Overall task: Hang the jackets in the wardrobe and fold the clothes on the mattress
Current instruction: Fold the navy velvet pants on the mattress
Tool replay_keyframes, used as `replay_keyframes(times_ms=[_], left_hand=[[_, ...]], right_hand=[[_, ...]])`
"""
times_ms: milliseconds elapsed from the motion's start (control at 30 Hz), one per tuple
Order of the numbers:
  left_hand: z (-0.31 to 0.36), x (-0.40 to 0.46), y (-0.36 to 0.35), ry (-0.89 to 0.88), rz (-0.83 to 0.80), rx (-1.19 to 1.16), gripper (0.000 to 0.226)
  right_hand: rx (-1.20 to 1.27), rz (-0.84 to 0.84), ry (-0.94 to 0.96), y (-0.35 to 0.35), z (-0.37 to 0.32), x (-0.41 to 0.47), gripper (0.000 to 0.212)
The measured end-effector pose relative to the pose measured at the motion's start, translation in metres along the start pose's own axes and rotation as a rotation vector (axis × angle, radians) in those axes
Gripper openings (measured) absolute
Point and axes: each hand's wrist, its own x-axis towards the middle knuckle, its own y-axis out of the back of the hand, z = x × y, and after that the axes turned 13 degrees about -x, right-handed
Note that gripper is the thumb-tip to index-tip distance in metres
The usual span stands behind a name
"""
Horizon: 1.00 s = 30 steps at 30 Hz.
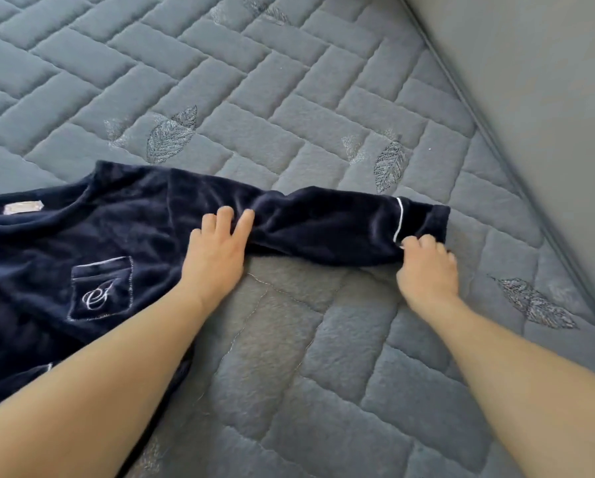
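Note:
A dark navy fleece top (82, 243) with white piping and a monogrammed chest pocket lies flat on the grey quilted mattress (289, 98), its body at the left. One sleeve (323, 229) stretches out to the right. My left hand (216, 250) rests flat with straight fingers on the sleeve near the shoulder. My right hand (427, 267) pinches the lower edge of the cuff by the white stripe, fingers curled round the fabric.
A grey wall or upholstered bed side (530, 81) rises along the right edge of the mattress. Embroidered leaf patterns dot the quilted cover. Bare mattress lies beyond and in front of the top.

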Motion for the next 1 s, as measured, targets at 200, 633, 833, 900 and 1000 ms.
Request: replay_keyframes(times_ms=[200, 633, 833, 900, 1000], left_hand=[[-0.006, -0.037, -0.011, -0.110, -0.319, -0.119, 0.094], [-0.004, -0.032, -0.040, 0.081, -0.666, -0.152, 0.118], [-0.035, -0.075, 0.005, 0.048, -0.432, -0.313, 0.081], [-0.063, -0.110, 0.024, 0.138, -0.210, -0.340, 0.068], [-0.123, -0.176, 0.059, 0.411, 0.121, -0.304, 0.057]], right_hand=[[-0.192, -0.039, -0.031, -0.003, 0.032, 0.019, 0.035], [0.221, -0.424, 0.238, -0.019, -0.098, -0.010, 0.061], [0.222, -0.446, -0.005, 0.006, -0.117, -0.029, 0.062], [0.336, -0.393, -0.094, 0.020, -0.141, -0.070, 0.068], [0.618, -0.309, -0.055, 0.054, -0.199, -0.166, 0.069]])
